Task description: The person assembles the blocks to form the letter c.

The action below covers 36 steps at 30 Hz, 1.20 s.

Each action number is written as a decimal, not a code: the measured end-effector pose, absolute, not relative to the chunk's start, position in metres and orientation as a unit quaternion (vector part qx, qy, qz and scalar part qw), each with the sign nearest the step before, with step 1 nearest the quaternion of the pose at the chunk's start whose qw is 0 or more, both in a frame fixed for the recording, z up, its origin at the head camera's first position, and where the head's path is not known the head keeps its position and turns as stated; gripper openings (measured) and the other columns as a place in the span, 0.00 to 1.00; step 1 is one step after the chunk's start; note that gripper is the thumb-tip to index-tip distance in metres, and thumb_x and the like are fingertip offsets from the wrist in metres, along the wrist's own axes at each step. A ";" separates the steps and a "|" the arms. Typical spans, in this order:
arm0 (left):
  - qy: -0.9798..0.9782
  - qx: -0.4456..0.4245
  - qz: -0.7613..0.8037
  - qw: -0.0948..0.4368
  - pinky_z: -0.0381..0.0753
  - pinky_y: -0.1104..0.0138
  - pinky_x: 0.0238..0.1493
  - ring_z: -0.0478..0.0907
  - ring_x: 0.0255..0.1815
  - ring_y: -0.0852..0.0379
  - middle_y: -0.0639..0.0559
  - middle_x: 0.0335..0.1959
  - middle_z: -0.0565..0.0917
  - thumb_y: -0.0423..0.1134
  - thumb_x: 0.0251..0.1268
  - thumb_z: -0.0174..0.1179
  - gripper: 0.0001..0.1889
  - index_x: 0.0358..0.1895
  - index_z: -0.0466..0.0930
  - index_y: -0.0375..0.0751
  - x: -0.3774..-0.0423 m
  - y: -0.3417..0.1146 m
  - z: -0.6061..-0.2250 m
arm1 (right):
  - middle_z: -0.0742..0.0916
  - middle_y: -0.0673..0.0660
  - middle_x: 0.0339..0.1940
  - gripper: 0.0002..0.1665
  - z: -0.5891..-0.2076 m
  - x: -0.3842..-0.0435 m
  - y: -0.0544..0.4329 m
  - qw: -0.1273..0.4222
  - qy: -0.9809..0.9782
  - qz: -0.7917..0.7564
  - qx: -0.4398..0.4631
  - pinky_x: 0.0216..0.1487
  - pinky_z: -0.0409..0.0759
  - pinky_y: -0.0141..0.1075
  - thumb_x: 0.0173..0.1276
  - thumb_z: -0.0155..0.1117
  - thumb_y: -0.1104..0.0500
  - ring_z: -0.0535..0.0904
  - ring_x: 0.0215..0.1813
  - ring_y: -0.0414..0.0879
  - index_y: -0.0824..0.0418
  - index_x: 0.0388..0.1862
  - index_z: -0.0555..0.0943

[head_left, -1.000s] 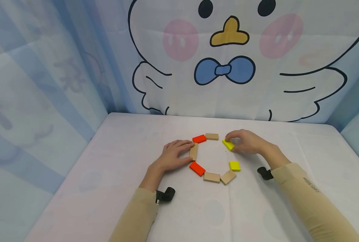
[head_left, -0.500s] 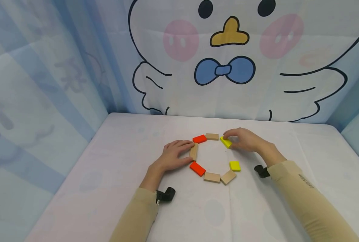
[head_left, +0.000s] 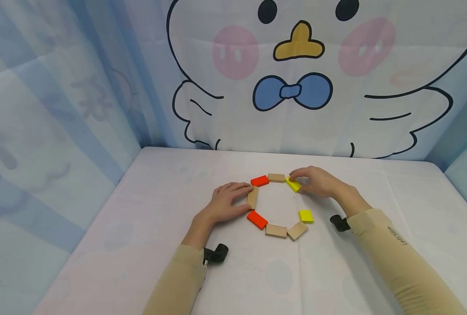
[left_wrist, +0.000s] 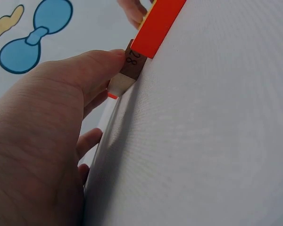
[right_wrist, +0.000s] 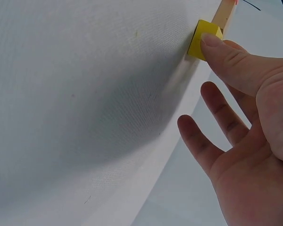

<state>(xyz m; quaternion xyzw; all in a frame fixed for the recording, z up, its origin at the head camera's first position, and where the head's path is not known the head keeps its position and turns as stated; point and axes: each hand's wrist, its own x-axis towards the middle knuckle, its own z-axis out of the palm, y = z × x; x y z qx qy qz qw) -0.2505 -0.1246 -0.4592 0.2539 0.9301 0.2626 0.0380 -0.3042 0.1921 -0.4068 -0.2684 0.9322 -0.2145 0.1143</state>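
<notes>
Several flat wooden blocks lie in a ring that has a gap on its right side. My right hand (head_left: 319,181) pinches a yellow block (head_left: 293,185) between thumb and finger at the ring's upper right, its corner by a plain block (head_left: 276,178). In the right wrist view the thumb presses the near face of that yellow block (right_wrist: 198,40). My left hand (head_left: 226,202) holds a plain upright-lying block (head_left: 252,197) on the ring's left side, thumb at its near end. The left wrist view shows this plain block (left_wrist: 133,61) between thumb and fingers, touching a red block (left_wrist: 158,29).
Another red block (head_left: 259,180) sits at the ring's upper left, and a red block (head_left: 257,219) at its lower left. Two plain blocks, one straight (head_left: 276,231) and one slanted (head_left: 297,230), form the bottom. A second yellow block (head_left: 306,216) lies lower right on the white tabletop (head_left: 147,218).
My right hand has moved the yellow block slightly left and away from me, up to the plain block at the top. The left hand has stayed in place.
</notes>
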 end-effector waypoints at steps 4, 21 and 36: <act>0.929 0.256 0.265 0.035 0.51 0.44 0.72 0.58 0.75 0.47 0.56 0.74 0.69 0.54 0.70 0.59 0.30 0.74 0.71 0.56 -0.250 -0.125 -0.459 | 0.80 0.65 0.66 0.23 -0.407 -0.304 0.192 0.112 0.933 -0.215 -0.266 0.68 0.65 0.62 0.66 0.68 0.71 0.70 0.69 0.66 0.64 0.60 0.82; 0.927 0.258 0.273 0.026 0.52 0.44 0.71 0.59 0.74 0.48 0.56 0.73 0.70 0.53 0.70 0.59 0.29 0.73 0.72 0.56 -0.251 -0.125 -0.461 | 0.78 0.65 0.68 0.23 -0.407 -0.303 0.193 0.108 0.929 -0.222 -0.276 0.69 0.63 0.62 0.66 0.66 0.73 0.69 0.70 0.66 0.63 0.59 0.83; 0.916 0.235 0.324 0.039 0.49 0.45 0.73 0.58 0.76 0.48 0.53 0.75 0.68 0.52 0.69 0.61 0.32 0.75 0.69 0.53 -0.252 -0.126 -0.461 | 0.78 0.66 0.68 0.24 -0.398 -0.291 0.209 0.086 0.930 -0.235 -0.268 0.68 0.63 0.63 0.68 0.58 0.74 0.68 0.70 0.66 0.62 0.62 0.81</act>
